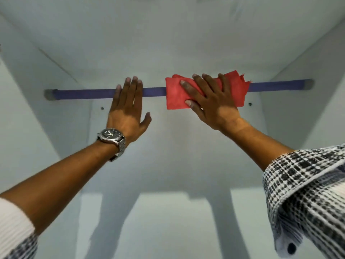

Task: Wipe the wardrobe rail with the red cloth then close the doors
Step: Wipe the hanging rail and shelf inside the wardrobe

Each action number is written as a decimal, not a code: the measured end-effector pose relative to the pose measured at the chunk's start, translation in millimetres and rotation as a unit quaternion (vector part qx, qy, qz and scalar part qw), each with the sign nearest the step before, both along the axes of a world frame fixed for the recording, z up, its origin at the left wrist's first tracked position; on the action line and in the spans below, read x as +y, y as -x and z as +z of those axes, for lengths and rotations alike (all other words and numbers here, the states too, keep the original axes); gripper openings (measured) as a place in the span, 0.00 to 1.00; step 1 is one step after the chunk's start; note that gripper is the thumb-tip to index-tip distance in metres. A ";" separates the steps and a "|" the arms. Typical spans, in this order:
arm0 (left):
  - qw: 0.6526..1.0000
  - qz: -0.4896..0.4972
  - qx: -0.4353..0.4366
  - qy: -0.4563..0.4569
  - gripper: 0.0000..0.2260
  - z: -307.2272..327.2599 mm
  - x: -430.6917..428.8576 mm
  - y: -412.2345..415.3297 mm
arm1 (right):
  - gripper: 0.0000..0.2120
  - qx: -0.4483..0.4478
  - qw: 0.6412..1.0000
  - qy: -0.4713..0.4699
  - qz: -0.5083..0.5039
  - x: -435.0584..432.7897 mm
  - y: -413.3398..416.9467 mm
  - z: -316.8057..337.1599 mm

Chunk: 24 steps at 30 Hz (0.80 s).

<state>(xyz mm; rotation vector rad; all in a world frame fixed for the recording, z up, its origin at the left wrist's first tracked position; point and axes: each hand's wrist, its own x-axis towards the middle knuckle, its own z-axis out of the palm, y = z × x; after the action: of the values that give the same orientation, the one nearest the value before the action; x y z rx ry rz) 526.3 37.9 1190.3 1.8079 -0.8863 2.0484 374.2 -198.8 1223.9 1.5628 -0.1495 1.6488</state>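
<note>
Up at the purple wardrobe rail [89, 93] we go, both arms raised inside the pale wardrobe. The right hand [211, 101] lies spread over the red cloth [176, 98], fingers splayed and pressing it flat onto the rail just right of centre, likely so the fabric wraps the bar and drags along it. The left hand [128, 107], wristwatch [111, 137] below it, rests open on the rail left of centre, fingers together over the top, clamped on nothing; I'd say it steadies the reach. Whether the cloth curls fully round the far side of the bar is hidden. The doors are out of shot entirely, and the checked sleeve [306, 193] is cut off at the right edge.
</note>
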 end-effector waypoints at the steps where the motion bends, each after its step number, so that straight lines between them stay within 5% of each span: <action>1: 1.000 -0.003 0.000 -0.008 0.38 -0.3 -21.5 14.3 | 0.24 -0.001 1.000 -0.008 -0.002 -18.8 16.3 -0.7; 14: 0.997 -0.077 0.030 -0.013 0.43 -10.2 -218.1 145.0 | 0.25 0.070 0.993 -0.089 -0.016 -141.0 147.0 4.7; 24: 0.999 -0.039 -0.019 -0.031 0.39 -11.8 -156.8 101.2 | 0.25 0.048 0.992 -0.118 -0.010 -121.3 133.1 1.8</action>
<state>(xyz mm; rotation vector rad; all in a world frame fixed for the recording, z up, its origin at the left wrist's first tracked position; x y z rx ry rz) 425.1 -118.9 1178.5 1.7418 -1.0244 2.0340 241.1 -320.1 1225.7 1.8083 -0.3179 1.5821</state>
